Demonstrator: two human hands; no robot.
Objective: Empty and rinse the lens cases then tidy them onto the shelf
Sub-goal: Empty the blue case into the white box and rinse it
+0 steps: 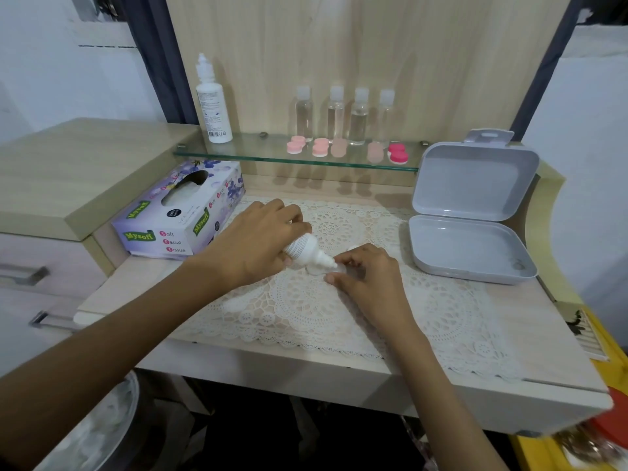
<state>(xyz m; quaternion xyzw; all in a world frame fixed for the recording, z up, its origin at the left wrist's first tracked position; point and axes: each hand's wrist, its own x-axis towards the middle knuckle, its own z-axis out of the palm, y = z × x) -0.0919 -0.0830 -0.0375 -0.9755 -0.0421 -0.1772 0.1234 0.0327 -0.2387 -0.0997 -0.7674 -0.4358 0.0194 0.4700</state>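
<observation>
White case [314, 270] under rinse on table [550, 321]: left hand [251, 243] grips bottle [304, 249], right hand [368, 270] pinches case. Five shelved cases [320, 147] already line shelf [272, 160]; apparently last one left.

Pale wood desk [272, 368] with tall matching back panel [373, 45]. Left, lower cabinet [68, 171] with metal drawer handles [27, 274]. White walls [40, 62] either side, dark curtain [159, 62] beside the panel. Soft, even light.

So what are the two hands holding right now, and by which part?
The left hand grips the small white bottle round its body; the right hand pinches the white lens case at its end.
</observation>
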